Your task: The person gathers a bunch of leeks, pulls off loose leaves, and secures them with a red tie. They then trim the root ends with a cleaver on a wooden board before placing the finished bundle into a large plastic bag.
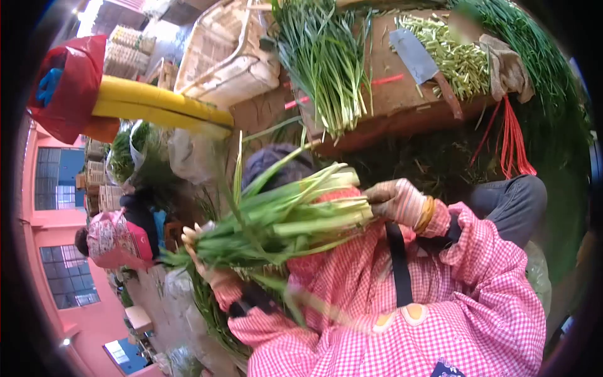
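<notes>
A bunch of long leafy greens (pixel 295 213) with pale stalks, similar to chives or leeks, lies crosswise in front of my chest. My right hand (pixel 399 202), in a striped glove, is closed around the pale stalk end. At the leafy end, my left hand (pixel 210 264) curls its fingers round the leaves, partly covered by them. Some leaves are smeared by motion. Beyond the bunch, a cleaver (pixel 414 56) with a wooden handle rests on a brown work surface (pixel 392 103), beside a heap of chopped stalk ends (pixel 465 63). Another pile of greens (pixel 326 69) lies left of it.
Red ties (pixel 512 144) hang from the surface's edge below a cloth (pixel 507 69). More greens (pixel 534 50) are heaped at far right. A white basket (pixel 229 50) and a yellow post (pixel 157 103) stand left. Another person (pixel 119 239) in pink is further left.
</notes>
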Motion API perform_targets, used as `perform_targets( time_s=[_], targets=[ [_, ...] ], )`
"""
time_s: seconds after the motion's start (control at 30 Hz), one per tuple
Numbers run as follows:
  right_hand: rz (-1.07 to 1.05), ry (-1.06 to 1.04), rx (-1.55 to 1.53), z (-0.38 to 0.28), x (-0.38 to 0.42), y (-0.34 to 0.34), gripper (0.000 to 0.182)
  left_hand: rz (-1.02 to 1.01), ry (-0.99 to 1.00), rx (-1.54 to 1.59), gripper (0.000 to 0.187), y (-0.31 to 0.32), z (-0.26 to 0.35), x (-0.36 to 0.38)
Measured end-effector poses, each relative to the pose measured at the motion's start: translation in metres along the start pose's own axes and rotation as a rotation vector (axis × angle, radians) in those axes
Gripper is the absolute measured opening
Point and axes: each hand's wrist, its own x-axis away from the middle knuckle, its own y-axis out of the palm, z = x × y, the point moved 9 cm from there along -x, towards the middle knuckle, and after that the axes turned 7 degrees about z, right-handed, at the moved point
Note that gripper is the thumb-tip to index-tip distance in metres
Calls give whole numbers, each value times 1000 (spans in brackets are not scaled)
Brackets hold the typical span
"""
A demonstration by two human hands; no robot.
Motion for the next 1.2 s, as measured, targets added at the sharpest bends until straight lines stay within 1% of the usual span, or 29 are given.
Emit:
perform_targets(
  time_s=[0.03, 0.07, 0.1, 0.13, 0.17, 0.2, 0.23, 0.27, 0.33, 0.4, 0.47, 0.53, 0.57, 0.63, 0.67, 0.7, 0.73, 0.77, 0.8, 0.87, 0.9, 0.93, 1.0, 1.03, 1.07, 1.1, 1.13, 1.17, 1.2],
  targets=[
    [-20, -22, -18, 1, 6, 2, 24, -25, 69, -300, 49, 27, 4, 16],
    [-27, -80, -22, -7, 4, -1, 24, -24, 105, -596, 47, 41, 6, 7],
    [19, -91, -34, -12, 2, -9, 22, -81, 202, -999, 40, 53, 10, 12],
    [84, -116, -21, -16, -2, -20, 19, -114, 349, -1502, 34, 52, 11, 9],
    [144, -90, -8, -16, -4, -29, 18, -126, 504, -1889, 30, 50, 11, 7],
    [203, -73, 13, -19, -6, -39, 17, -204, 678, -2395, 31, 67, 7, 11],
    [267, -241, 204, -39, -2, -43, 16, -153, 984, -2403, 31, 83, 13, 19],
    [325, -352, 114, -52, 8, -43, 18, -163, 980, -2381, 31, 84, 13, 18],
    [389, -1070, 743, -117, 47, -9, 26, -160, 972, -2342, 31, 82, 13, 18],
    [297, -1079, 836, -130, 49, 28, 32, -171, 984, -2367, 31, 74, 11, 16],
    [285, -909, 1113, -120, 22, 57, 38, -195, 944, -2406, 31, 72, 7, 13],
    [387, -755, 1197, -117, 2, 60, 37, -234, 872, -2448, 33, 70, 1, 9],
    [402, -740, 1214, -115, -4, 64, 36, -200, 328, -2107, 44, 27, -7, -6],
    [451, -692, 1237, -111, -9, 64, 35, -240, 790, -2514, 24, 55, -10, 4],
    [444, -631, 1197, -109, -13, 59, 36, -262, 1037, -2693, 21, 62, -15, 4],
    [432, -575, 1160, -107, -16, 53, 36, -228, 1279, -2583, 22, 68, -10, 16],
    [414, -522, 1124, -105, -19, 50, 37, -266, 1048, -2687, 39, 96, -7, 23],
    [440, -556, 1174, -103, -21, 52, 33, -303, 861, -2766, 35, 89, -12, 17],
    [362, -524, 1203, -90, -30, 59, 31, -332, 662, -2835, 31, 80, -16, 12],
    [211, -455, 1258, -64, -44, 73, 27, -453, 1005, -2714, 22, 93, -21, 23],
    [286, -653, 1197, -69, -27, 72, 23, -624, 965, -2734, 17, 99, -31, 25],
    [346, -974, 1313, -49, -15, 67, 13, -446, 542, -2705, 16, 56, -36, 5],
    [359, -627, 1415, -53, -16, 17, 11, -460, 499, -2794, 17, 37, -45, 3],
    [246, -312, 1556, -50, -15, -15, 12, -474, 680, -2839, 17, 40, -47, 7],
    [358, -204, 1608, -38, -13, -57, 13, -545, 792, -2808, 17, 52, -48, 16],
    [394, -180, 1632, -7, -19, -100, 14, -617, 906, -2770, 18, 70, -48, 25],
    [300, 156, 1708, 27, -18, -136, 20, -687, 1013, -2731, 19, 89, -49, 34],
    [233, 155, 1678, 14, -12, -128, 27, -599, 633, -2483, 19, 89, -45, 24],
    [171, 155, 1643, 2, -6, -117, 35, -452, 345, -2198, 19, 86, -41, 15]
  ],
)
